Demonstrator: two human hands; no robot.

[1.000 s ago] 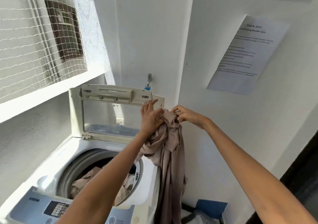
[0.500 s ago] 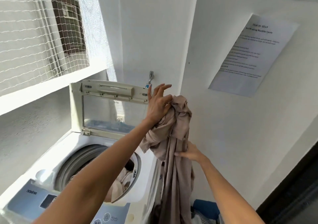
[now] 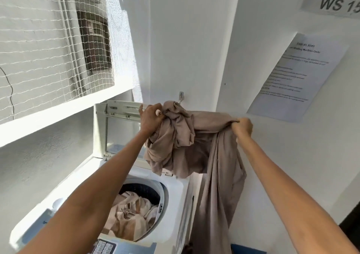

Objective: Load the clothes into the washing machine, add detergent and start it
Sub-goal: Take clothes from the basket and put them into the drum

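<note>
While your left hand point(image 3: 151, 118) bunches the beige cloth point(image 3: 176, 134) and your right hand point(image 3: 242, 126) pinches its edge above the washing machine point(image 3: 175, 205), the long tail hangs outside the drum and could snag.

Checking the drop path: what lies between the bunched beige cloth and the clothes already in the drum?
In the head view, only open air and the washer's white top rim lie between the beige cloth and the drum clothes; the lid stands open behind.
</note>
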